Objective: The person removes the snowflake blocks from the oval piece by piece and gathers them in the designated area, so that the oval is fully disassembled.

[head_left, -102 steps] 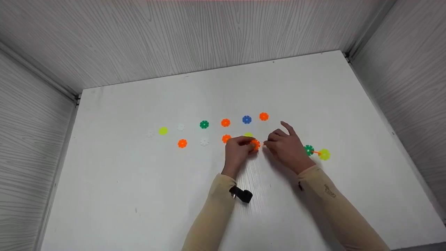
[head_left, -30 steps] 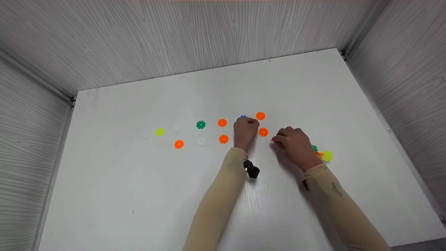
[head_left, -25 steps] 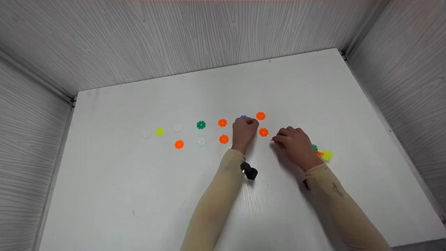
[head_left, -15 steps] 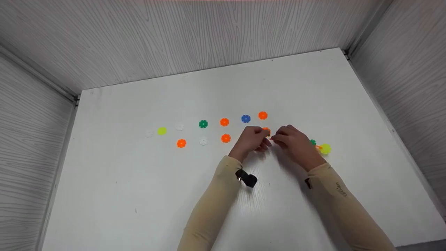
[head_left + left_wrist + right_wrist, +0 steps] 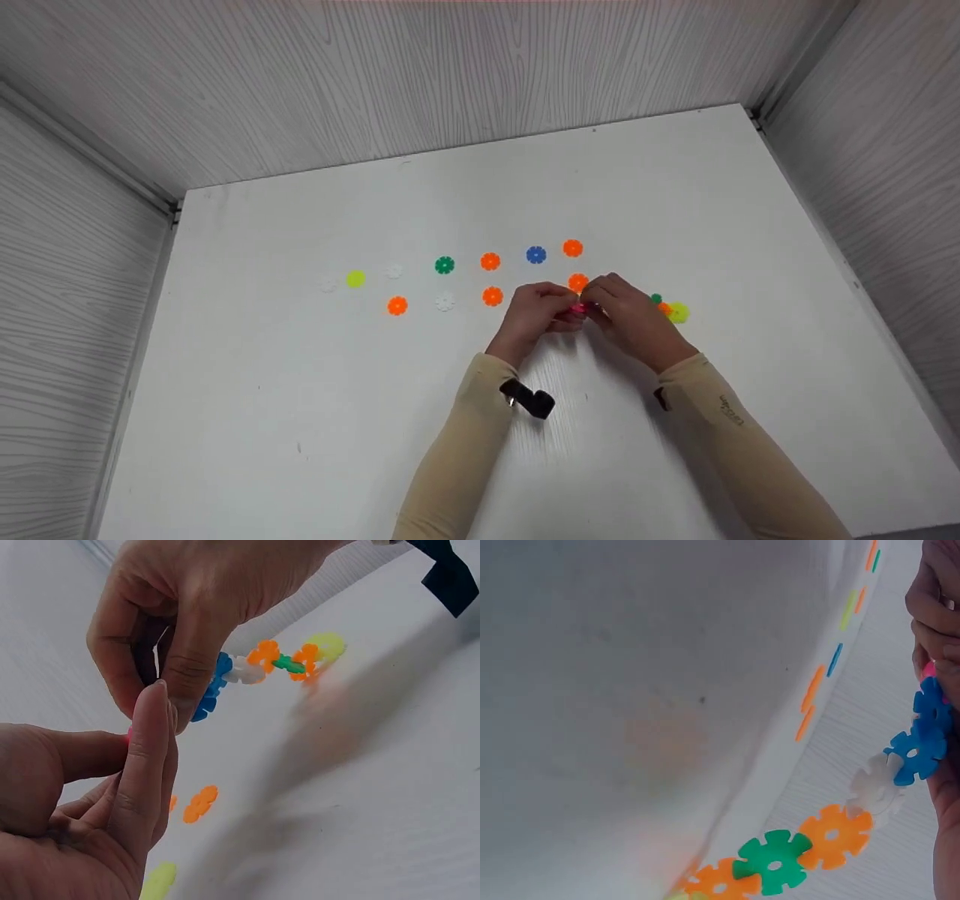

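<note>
In the head view my left hand [image 5: 532,315] and right hand [image 5: 634,319] meet above the table. The left thumb and fingers pinch a pink notched disc [image 5: 578,308], mostly covered by fingertips. My right hand grips the near end of a chain of interlocked discs, at a blue notched disc [image 5: 915,754]. From there the chain runs through a white disc [image 5: 876,786], an orange disc [image 5: 835,836], a green disc [image 5: 772,862] and another orange disc to a yellow disc [image 5: 679,313]. The pink disc sits right at the blue end.
Loose notched discs lie in two rows on the white table [image 5: 300,390]. Among them are a blue disc [image 5: 535,255], a green disc [image 5: 445,265], a yellow disc [image 5: 355,279] and several orange and white ones. Grey wood-grain panels [image 5: 480,75] enclose the back and sides.
My left hand has moved from beside the blue table disc to my right hand, and a pink disc now shows between them. The chain's yellow end has shifted left.
</note>
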Available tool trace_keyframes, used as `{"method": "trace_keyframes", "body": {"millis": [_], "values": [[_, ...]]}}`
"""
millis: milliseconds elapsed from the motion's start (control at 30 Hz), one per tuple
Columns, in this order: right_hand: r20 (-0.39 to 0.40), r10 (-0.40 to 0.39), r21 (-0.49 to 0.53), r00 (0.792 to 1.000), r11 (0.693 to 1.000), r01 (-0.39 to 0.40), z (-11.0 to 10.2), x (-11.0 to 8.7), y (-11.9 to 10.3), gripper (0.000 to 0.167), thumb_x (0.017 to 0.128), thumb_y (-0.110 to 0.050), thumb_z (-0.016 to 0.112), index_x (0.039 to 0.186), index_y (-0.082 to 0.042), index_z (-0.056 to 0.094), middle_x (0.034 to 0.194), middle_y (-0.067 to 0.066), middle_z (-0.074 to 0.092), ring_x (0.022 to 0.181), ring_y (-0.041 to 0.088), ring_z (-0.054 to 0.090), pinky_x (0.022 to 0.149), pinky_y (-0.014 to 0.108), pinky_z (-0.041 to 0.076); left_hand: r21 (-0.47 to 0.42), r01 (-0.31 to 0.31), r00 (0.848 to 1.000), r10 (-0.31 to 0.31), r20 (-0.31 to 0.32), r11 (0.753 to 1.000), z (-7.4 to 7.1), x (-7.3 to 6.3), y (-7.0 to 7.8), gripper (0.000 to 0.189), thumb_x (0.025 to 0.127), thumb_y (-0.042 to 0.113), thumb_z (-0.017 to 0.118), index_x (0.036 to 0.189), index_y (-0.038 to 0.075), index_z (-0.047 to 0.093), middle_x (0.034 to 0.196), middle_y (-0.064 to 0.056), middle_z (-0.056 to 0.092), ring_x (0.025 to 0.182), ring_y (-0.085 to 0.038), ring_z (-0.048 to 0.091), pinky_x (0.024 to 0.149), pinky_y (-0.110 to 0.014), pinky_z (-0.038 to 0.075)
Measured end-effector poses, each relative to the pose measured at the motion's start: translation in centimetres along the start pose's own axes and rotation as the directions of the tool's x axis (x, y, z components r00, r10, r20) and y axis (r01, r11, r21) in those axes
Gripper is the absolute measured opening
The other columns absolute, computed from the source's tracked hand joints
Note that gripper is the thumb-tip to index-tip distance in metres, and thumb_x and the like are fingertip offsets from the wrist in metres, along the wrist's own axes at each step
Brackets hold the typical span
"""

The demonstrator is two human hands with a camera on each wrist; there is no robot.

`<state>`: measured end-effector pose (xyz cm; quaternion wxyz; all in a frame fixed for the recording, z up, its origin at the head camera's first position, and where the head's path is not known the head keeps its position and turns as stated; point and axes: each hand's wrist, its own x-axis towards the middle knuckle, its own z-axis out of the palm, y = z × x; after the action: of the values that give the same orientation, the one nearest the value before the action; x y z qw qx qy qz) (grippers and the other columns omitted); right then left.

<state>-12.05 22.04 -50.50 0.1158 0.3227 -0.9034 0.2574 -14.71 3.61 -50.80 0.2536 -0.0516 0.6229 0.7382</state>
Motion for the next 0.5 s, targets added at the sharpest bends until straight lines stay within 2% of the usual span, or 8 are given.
{"method": "trace_keyframes", "body": {"millis": [167,300,500], "values": [[0.031,0.070,0.024,0.997,0.997,-0.071,-0.1,-0.2,0.1,0.040,0.082,0.001,0.077,0.115,-0.006,0.057,0.110,0.008,0.060,0.105,0.024,0.056,0.092,0.036,0.051,0.008,-0.068,0.998,0.069,-0.016,0.998,0.0,-0.6,0.0,0.012,0.094,0.006,0.066,0.103,-0.003,0.067,0.088,-0.016,0.072,0.074,-0.030,0.072,0.070,-0.035,0.060],[0.035,0.106,0.028,0.994,0.994,-0.107,-0.2,-0.4,0.3,0.036,0.087,-0.005,0.074,0.120,-0.006,0.060,0.115,0.010,0.063,0.108,0.029,0.057,0.096,0.044,0.048,0.023,-0.126,0.992,0.126,-0.022,0.992,-0.2,-1.1,0.0,0.012,0.094,0.006,0.065,0.104,-0.001,0.067,0.087,-0.015,0.071,0.074,-0.029,0.072,0.069,-0.035,0.060],[-0.008,0.107,0.085,0.994,0.991,-0.106,-0.1,-0.7,0.5,0.027,0.089,-0.008,0.072,0.115,-0.009,0.067,0.111,0.005,0.066,0.105,0.025,0.058,0.095,0.043,0.048,0.073,-0.211,0.977,0.213,-0.026,0.975,-0.7,-1.5,-0.5,0.011,0.094,0.005,0.066,0.104,0.001,0.069,0.088,-0.012,0.070,0.078,-0.026,0.071,0.071,-0.035,0.060]]}}
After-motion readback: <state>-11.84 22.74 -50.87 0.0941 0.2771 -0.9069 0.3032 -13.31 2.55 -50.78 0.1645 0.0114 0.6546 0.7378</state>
